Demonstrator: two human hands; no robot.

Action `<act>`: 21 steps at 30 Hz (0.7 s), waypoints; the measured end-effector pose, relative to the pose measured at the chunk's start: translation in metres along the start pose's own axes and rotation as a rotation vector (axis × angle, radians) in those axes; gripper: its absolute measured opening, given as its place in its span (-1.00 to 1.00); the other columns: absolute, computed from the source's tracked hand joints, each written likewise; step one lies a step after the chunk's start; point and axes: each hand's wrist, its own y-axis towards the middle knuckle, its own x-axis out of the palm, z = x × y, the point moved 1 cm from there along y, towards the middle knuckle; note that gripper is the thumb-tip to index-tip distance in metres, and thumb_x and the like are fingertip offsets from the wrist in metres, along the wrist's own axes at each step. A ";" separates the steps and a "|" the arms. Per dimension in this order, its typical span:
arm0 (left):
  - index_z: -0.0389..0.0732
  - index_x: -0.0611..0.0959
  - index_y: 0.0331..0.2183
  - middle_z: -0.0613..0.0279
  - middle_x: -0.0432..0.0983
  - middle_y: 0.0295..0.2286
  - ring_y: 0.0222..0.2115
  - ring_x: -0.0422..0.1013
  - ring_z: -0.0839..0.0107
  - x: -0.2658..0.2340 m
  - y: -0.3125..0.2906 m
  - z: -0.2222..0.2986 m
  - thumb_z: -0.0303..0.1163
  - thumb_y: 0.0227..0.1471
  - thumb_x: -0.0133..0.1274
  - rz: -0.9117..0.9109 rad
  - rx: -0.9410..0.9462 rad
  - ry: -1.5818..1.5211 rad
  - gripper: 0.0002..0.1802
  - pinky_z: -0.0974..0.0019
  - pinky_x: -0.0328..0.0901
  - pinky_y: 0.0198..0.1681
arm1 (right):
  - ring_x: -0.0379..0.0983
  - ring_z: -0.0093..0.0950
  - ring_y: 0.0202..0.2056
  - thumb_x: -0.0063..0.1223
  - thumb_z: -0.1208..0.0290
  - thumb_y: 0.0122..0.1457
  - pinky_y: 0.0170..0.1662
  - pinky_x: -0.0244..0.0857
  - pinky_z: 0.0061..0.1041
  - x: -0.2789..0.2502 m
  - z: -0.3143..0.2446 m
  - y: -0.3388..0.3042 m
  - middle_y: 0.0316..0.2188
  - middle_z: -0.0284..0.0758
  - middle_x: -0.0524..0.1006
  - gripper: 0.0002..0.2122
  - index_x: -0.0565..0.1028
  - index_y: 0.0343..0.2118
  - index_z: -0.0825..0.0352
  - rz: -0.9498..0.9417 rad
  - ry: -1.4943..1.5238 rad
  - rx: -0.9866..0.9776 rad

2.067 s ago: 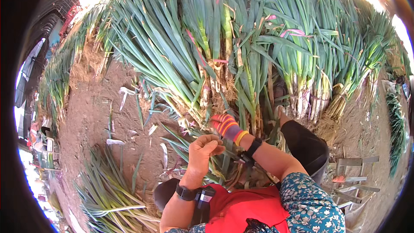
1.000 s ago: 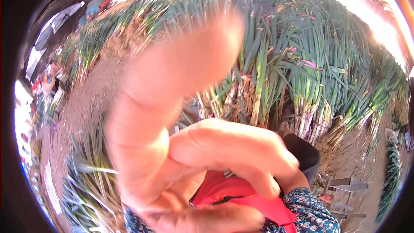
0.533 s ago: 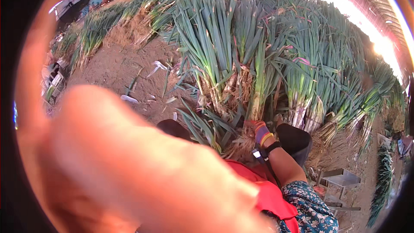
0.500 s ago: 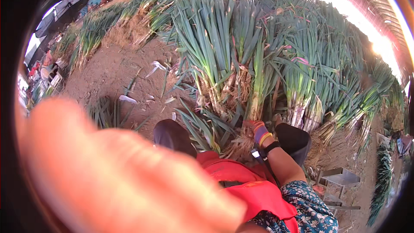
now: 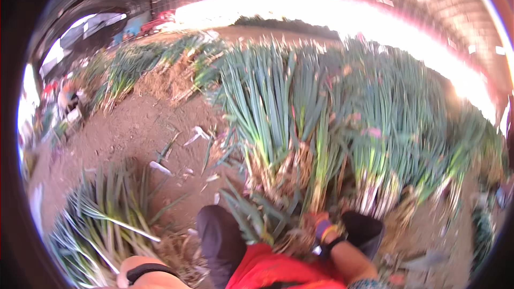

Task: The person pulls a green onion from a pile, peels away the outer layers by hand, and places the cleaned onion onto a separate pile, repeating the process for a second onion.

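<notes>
My right hand [image 5: 323,227], in a striped purple and orange glove with a black band at the wrist, is closed on the root end of an upright green onion [image 5: 320,174]. Its fingertips are partly blurred. Tall bundles of green onions [image 5: 262,112] stand just beyond it, with pale stems and roots downward. At the lower left, my left hand [image 5: 128,268] is low beside a loose pile of green onions [image 5: 110,198]; a black band crosses that arm, and its fingers do not show.
Bare soil [image 5: 134,128] strewn with leaf scraps lies left of the bundles. More onions [image 5: 128,69] are heaped at the far left, near a person [image 5: 68,99]. A blurred metal stand [image 5: 423,261] is at the lower right. My knees [image 5: 217,230] flank the work.
My left hand, large and blurred near the camera before, has dropped to the lower left, uncovering the onion pile. The view has tilted up. My right hand remains at the onion's base.
</notes>
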 end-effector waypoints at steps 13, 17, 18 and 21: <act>-0.35 0.45 -0.16 0.01 0.50 -0.32 -0.42 0.51 0.25 -0.016 -0.005 -0.048 -0.51 -0.02 0.00 0.029 -0.003 0.039 -0.69 0.21 0.42 -0.28 | 0.36 -0.40 -0.60 0.04 0.31 -0.09 -0.57 0.13 -0.35 -0.011 -0.107 -0.047 -0.64 -0.35 0.42 -0.76 0.48 -0.29 0.14 -0.071 -0.237 -0.233; -0.35 0.49 -0.19 0.04 0.51 -0.33 -0.42 0.51 0.27 -0.010 -0.006 -0.053 -0.50 0.00 -0.01 0.052 -0.034 0.096 -0.73 0.22 0.42 -0.27 | 0.39 -0.41 -0.51 0.01 0.40 -0.04 -0.50 0.20 -0.43 0.019 -0.096 -0.056 -0.54 -0.35 0.47 -0.73 0.49 -0.21 0.22 -0.027 -0.312 -0.579; -0.36 0.50 -0.20 0.04 0.51 -0.33 -0.42 0.51 0.28 -0.012 -0.012 -0.062 -0.50 0.00 -0.02 0.080 -0.085 0.107 -0.74 0.22 0.42 -0.27 | 0.39 -0.41 -0.50 0.00 0.41 -0.02 -0.49 0.21 -0.44 0.024 -0.094 -0.063 -0.52 -0.36 0.48 -0.73 0.49 -0.20 0.24 -0.002 -0.289 -0.587; -0.36 0.53 -0.23 0.06 0.51 -0.33 -0.42 0.51 0.29 -0.005 -0.064 -0.133 -0.50 0.01 -0.02 0.146 -0.651 0.151 -0.76 0.23 0.42 -0.27 | 0.41 -0.36 -0.48 0.11 0.40 -0.06 -0.44 0.25 -0.40 0.018 -0.099 -0.097 -0.49 -0.33 0.52 -0.74 0.49 -0.24 0.28 0.173 -1.451 -0.581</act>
